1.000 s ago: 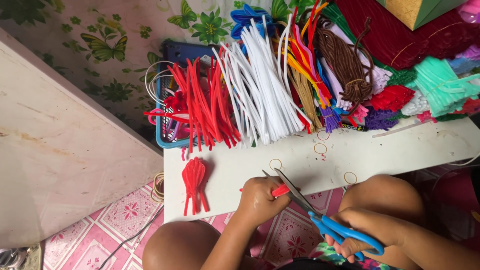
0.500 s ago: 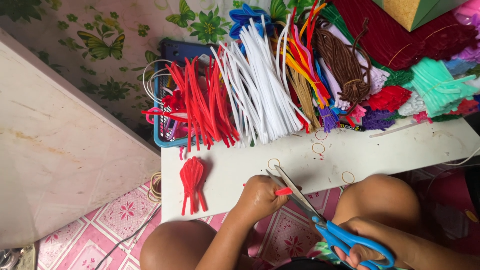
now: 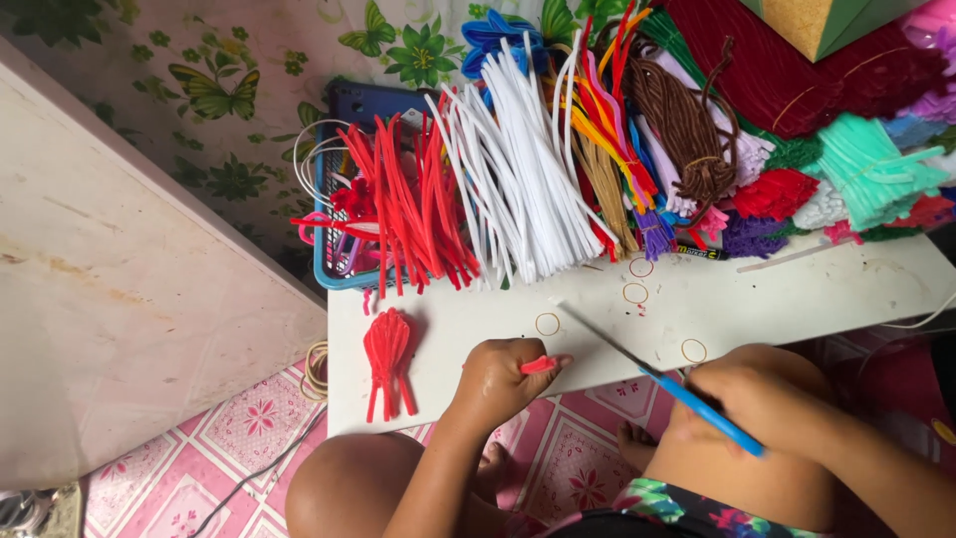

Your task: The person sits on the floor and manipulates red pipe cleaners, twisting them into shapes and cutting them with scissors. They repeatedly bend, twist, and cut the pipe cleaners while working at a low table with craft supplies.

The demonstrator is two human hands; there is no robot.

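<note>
While the left hand (image 3: 498, 377) pinches a short red stem (image 3: 539, 365) at the white board's (image 3: 797, 289) near edge, the right hand (image 3: 742, 399) grips blue-handled scissors (image 3: 637, 364), blades closed, tips pointing far-left. Trimming step, apparently; a finished red bundle (image 3: 387, 359) lies left; red stems (image 3: 408, 214) lie beyond.

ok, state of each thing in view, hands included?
left hand: closed on short red pipe-cleaner piece
right hand: gripping blue-handled scissors, blades shut
red folded pipe-cleaner bundle: lying flat on white board
blue plastic basket: upright, holding red stems
</note>
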